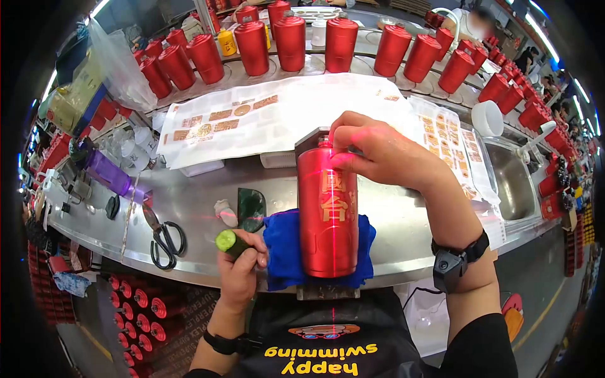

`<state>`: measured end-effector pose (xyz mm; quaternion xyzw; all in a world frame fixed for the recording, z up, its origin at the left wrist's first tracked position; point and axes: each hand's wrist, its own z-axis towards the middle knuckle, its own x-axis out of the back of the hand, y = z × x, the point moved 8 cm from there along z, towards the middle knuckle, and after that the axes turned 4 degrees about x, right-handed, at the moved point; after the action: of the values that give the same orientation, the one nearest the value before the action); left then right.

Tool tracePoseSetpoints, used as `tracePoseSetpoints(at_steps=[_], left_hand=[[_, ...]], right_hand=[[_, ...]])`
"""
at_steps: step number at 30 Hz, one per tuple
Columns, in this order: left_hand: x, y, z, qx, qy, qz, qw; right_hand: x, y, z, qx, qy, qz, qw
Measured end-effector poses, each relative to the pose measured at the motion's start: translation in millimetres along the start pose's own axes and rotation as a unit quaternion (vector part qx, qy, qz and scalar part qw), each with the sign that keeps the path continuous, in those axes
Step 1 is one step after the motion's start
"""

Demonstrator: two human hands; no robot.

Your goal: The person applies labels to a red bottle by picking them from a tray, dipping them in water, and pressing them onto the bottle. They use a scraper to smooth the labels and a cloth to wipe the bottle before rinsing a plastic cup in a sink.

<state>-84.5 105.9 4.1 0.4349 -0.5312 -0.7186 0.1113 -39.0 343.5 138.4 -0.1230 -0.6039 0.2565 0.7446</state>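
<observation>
The near edge of the curved stainless-steel bench [403, 233] passes just under the left hand [244, 264]. Bare steel lies to that hand's left, as far as the black-handled scissors [165, 246]; beyond it, a small whitish lump [225, 214] and a flat dark green piece [252, 210] narrow the room. To its right, the crumpled blue cloth [282, 249] is right beside the fingers.

Right of the cloth, nearer the person than the right hand [378, 148], is another bare stretch of steel. Past that hand, a white sheet with gold labels [227, 126] covers much of the bench; a second label sheet [444, 135] and the sink [513, 183] lie to its right.

The shiny red bottle with gold characters [329, 246] sits between the hands, on the blue cloth. Its long axis runs away from the person, neck at the far end and broad base near the bench edge, with a bright red line of light along it.

The right hand is partly closed, its curled fingers and thumb at the bottle's neck; how firmly they grip cannot be told. The left hand is closed around a green cucumber piece [227, 240], its pale end facing up and left.
</observation>
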Motion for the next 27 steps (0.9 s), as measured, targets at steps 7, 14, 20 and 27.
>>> tracePoseSetpoints(at_steps=[7, 14, 20, 27], left_hand=[[28, 11, -3, -0.026, 0.047, 0.037, 0.998], [35, 10, -5, -0.027, 0.055, 0.032, 0.998], [33, 9, -4, -0.027, 0.051, 0.028, 0.998], [34, 9, -6, -0.021, 0.067, 0.023, 0.997]], right_hand=[[0, 4, 1, 0.014, 0.007, -0.006, 1.000], [-1, 4, 2, 0.009, -0.001, 0.009, 1.000], [12, 3, -8, -0.014, 0.137, -0.024, 0.990], [-19, -33, -56, 0.001, 0.248, -0.050, 0.967]])
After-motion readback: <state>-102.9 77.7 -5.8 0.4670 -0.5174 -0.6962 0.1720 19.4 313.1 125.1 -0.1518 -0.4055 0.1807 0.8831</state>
